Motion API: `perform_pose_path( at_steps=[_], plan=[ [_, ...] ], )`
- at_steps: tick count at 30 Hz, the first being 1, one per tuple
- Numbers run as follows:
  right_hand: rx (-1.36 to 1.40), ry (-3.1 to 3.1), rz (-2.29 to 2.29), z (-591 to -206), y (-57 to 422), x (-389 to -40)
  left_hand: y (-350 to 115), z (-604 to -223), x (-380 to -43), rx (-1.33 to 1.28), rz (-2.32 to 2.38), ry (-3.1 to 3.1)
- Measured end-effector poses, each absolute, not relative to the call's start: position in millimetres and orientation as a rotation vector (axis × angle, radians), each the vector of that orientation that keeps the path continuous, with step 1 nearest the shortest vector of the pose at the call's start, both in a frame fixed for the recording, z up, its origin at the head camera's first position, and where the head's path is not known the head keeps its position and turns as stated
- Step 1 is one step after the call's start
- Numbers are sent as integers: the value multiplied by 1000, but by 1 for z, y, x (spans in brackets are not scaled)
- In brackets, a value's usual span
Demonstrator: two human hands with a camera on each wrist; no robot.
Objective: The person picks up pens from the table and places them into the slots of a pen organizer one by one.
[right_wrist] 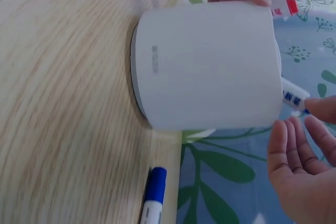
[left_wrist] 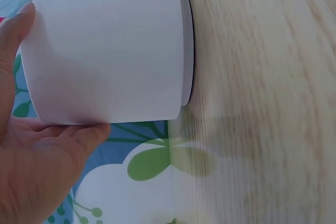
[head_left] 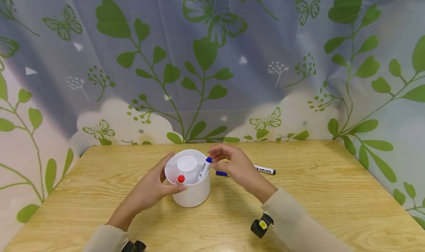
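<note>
A round white pen holder point(head_left: 191, 196) stands upright on the table; its inside has dividers and a raised round centre. My left hand point(head_left: 151, 189) grips it from the left, with the thumb at the near rim and the fingers round the far side. A red-ended marker point(head_left: 180, 179) stands inside by that thumb. Against the right inner wall leans a blue-ended whiteboard marker point(head_left: 205, 167). My right hand point(head_left: 237, 167) is beside its top, fingers loosely bent, a fingertip at the blue end. In the right wrist view, the other fingers point(right_wrist: 294, 145) are apart from the marker.
Behind the right hand, a blue-capped marker point(head_left: 221, 173) and a black-ended marker point(head_left: 265, 169) lie on the wooden table point(head_left: 318, 204), partly hidden. A leaf-patterned curtain point(head_left: 212, 78) hangs along the table's back edge.
</note>
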State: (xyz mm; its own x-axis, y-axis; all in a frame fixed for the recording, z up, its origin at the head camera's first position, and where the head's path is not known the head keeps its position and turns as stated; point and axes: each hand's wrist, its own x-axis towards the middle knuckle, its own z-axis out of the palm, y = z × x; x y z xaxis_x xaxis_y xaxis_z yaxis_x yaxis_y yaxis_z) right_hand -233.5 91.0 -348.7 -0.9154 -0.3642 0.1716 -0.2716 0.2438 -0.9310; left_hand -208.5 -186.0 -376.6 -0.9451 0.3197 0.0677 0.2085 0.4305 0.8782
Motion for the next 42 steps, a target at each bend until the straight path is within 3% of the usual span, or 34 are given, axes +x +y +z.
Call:
perform_pose_path(
  at_steps=[24, 42],
  plan=[
    [-352, 2469, -1768, -371, 175, -244, -200, -370, -209, 565, 1562, 2470],
    [-243, 2564, -1629, -392, 193, -242, -202, -362, -207, 548, 1548, 2431]
  ],
)
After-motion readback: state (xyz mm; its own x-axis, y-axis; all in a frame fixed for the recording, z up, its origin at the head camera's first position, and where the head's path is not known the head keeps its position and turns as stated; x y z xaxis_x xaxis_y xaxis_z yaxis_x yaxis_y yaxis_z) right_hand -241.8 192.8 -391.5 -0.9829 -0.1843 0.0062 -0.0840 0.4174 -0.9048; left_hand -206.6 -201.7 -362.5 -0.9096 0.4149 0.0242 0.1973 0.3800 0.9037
